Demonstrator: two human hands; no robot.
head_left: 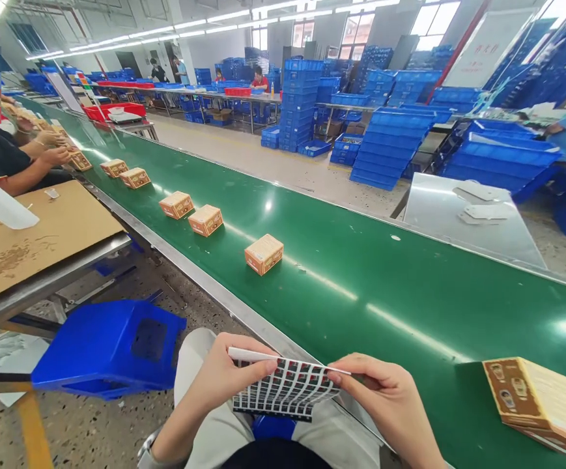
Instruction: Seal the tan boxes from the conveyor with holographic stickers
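Sheet (287, 387) between hands (226, 372); boxes (264, 255) on conveyor (341, 260) ahead.

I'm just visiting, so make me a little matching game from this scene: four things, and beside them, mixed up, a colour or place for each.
1. printed sheet
2. long belt
3. tall stack of bins
4. cardboard

A. blue
B. lying on the table at left
C. held by the left hand and right hand
D. green

Pairs: 1-C, 2-D, 3-A, 4-B

Glossy green conveyor belt (341, 260) — smooth
Paper label sheet (287, 387), bottom centre; shiny blue plastic stool (107, 345) — lower left.
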